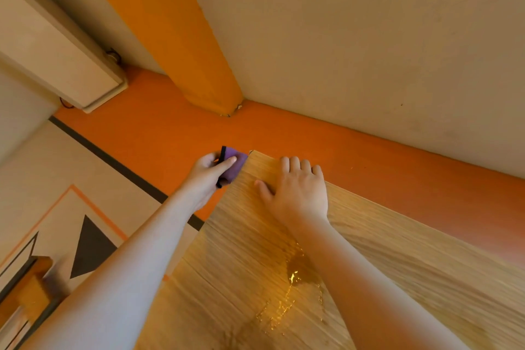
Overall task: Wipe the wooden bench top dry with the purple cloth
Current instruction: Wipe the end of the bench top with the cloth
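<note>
Gripping the purple cloth (233,163) at the far left corner of the wooden bench top (369,258), the left hand (208,176) is closing its fingers and thumb around the folded fabric, and most of the cloth is hiding behind that hand, so only a purple patch and a dark edge strip are showing; whether the cloth is pressing on the wood or hanging just off the corner is hard to tell. The right hand (298,193) is lying flat and relaxed on the bench top just beside the corner, palm down, fingers spread toward the far edge and holding nothing. A puddle of water (295,278) is sitting on the wood nearer the person, well apart from the cloth, and the right forearm is crossing over part of it, so its full outline is not showing. Droplets are trailing from it toward the bottom of the view. The bench top is running out of the picture at the bottom and right. An orange floor (159,133) is lying beyond the bench, and a pale radiator (51,48) at upper left is being cut off by the edge.
</note>
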`<state>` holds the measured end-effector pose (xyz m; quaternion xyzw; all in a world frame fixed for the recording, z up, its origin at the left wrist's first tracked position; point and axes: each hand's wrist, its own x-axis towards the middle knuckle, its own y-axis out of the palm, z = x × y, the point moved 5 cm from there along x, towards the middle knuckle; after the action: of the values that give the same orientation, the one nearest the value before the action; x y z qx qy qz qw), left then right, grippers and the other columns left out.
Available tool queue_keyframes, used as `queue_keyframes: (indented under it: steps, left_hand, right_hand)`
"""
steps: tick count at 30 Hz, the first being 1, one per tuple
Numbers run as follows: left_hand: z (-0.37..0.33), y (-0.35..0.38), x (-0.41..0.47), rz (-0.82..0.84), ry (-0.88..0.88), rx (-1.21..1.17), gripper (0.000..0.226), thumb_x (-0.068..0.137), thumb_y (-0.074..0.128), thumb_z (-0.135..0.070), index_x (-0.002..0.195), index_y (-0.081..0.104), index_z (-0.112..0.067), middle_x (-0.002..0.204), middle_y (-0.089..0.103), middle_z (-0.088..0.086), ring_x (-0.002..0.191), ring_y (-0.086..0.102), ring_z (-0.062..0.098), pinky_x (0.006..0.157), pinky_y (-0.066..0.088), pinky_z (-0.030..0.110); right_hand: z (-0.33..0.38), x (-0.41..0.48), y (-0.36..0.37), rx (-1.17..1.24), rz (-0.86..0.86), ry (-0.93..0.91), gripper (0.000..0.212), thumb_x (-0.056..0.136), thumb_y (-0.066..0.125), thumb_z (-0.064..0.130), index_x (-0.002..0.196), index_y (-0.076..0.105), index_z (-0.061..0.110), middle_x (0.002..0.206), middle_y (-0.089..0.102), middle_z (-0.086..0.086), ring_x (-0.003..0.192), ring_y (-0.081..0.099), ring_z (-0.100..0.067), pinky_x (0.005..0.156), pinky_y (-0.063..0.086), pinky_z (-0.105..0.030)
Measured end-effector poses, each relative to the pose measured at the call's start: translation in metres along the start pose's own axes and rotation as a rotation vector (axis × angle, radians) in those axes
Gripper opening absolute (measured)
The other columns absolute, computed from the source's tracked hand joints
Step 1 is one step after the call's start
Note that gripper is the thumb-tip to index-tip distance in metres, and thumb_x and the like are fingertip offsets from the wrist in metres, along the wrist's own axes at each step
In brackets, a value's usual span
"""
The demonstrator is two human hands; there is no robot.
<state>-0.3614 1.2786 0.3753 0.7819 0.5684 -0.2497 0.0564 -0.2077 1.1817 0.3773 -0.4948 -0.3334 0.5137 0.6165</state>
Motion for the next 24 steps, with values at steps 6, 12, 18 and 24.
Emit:
queue_keyframes:
  steps: [6, 12, 18, 24]
  left_hand:
    - [-0.002, 0.01, -0.001, -0.015, -0.026, -0.038, 0.027, 0.097, 0.051, -0.013, 0.122, 0.056, -0.005, 0.105, 0.066, 0.008, 0.092, 0.064, 0.019, 0.076, 0.052, 0.031]
    - [0.042, -0.041, -0.065, -0.048, -0.161, -0.09, 0.017, 0.098, 0.047, -0.009, 0.106, 0.062, -0.013, 0.092, 0.072, -0.002, 0.081, 0.069, 0.008, 0.072, 0.052, 0.023]
    - [0.016, -0.003, -0.025, -0.068, -0.119, -0.095, 0.024, 0.098, 0.049, -0.013, 0.12, 0.056, -0.006, 0.095, 0.066, 0.007, 0.082, 0.064, 0.018, 0.07, 0.051, 0.032]
    - [0.043, -0.036, -0.066, -0.076, -0.203, -0.091, 0.023, 0.098, 0.049, -0.016, 0.115, 0.059, -0.005, 0.093, 0.069, 0.005, 0.081, 0.066, 0.015, 0.07, 0.05, 0.028]
  right_hand:
    - [0.001, 0.0, 0.001, -0.012, -0.004, 0.0, 0.067, 0.09, 0.023, 0.064, 0.125, 0.042, 0.01, 0.119, 0.054, -0.009, 0.108, 0.049, -0.029, 0.09, 0.036, -0.041]
    - [0.001, -0.001, 0.001, -0.033, 0.007, -0.004, 0.07, 0.09, 0.022, 0.065, 0.13, 0.038, 0.009, 0.123, 0.053, -0.01, 0.112, 0.049, -0.03, 0.094, 0.036, -0.042]
    - [-0.001, 0.001, 0.002, -0.03, -0.012, 0.005, 0.072, 0.089, 0.023, 0.066, 0.132, 0.038, 0.01, 0.127, 0.052, -0.01, 0.116, 0.048, -0.03, 0.098, 0.036, -0.042]
    - [0.001, -0.001, 0.002, -0.044, -0.006, 0.002, 0.074, 0.089, 0.021, 0.067, 0.131, 0.039, 0.009, 0.125, 0.053, -0.011, 0.114, 0.049, -0.031, 0.095, 0.038, -0.042]
